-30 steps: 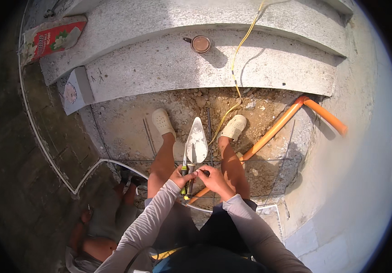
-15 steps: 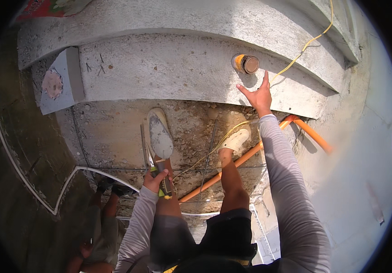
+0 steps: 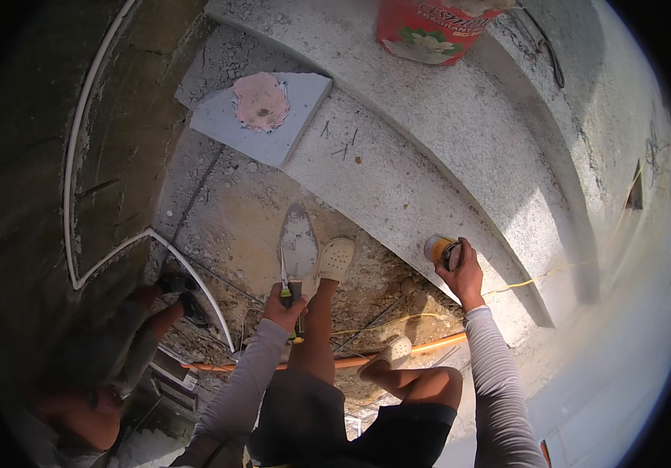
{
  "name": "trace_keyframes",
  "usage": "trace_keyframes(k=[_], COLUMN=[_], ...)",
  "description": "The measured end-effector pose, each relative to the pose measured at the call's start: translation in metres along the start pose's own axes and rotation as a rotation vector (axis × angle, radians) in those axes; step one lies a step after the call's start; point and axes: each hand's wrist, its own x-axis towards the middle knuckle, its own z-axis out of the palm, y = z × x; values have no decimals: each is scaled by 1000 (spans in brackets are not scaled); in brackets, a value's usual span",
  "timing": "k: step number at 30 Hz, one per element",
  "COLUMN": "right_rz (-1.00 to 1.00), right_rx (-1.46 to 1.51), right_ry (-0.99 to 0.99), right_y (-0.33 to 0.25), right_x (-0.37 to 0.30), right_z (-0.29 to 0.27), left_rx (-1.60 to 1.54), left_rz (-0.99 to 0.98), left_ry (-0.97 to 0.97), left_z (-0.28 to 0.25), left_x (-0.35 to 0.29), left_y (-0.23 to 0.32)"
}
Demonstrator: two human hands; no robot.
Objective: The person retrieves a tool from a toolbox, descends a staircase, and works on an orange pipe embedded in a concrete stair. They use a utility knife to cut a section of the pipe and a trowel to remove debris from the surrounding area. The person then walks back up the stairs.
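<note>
My left hand point(image 3: 285, 313) is closed around the dark and green handle of a pointed trowel. Its grey, smeared trowel blade point(image 3: 299, 242) extends away from me, beside my left clog point(image 3: 336, 259). On the lower concrete step point(image 3: 386, 183), my right hand point(image 3: 464, 274) has its fingers wrapped round a small can point(image 3: 437, 249) with a yellow-orange label. The can's open-looking end is partly hidden by my fingers. Farther left on that step lies a pale slab point(image 3: 304, 105) with a rough pink patch point(image 3: 261, 101) of paste on top.
A red bucket point(image 3: 421, 35) stands on the upper steps. An orange pipe point(image 3: 437, 343) and a yellow cord point(image 3: 526, 285) run near my feet and right arm. Rubble and rebar cover the ground. A white pipe point(image 3: 70, 195) bends along the left, near another person's legs point(image 3: 144, 324).
My right hand, earlier open beside the can, has closed on it. The view has swung left, bringing the slab and bucket farther into sight. The trowel stays in my left hand.
</note>
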Motion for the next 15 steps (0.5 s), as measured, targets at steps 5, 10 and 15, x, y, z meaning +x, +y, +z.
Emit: trace_keyframes(k=[5,10,15], right_rz=[-389,-434,-250], right_rx=[-20,12,55], right_ry=[-68,99,246], right_y=[-204,-381,-456], right_x=[86,227,373], right_z=[-83,-137,-144], left_rx=[86,330,627], left_rz=[234,368,503], left_ry=[125,282,433], left_z=[-3,-14,12], left_x=[53,173,260], left_y=[104,255,428])
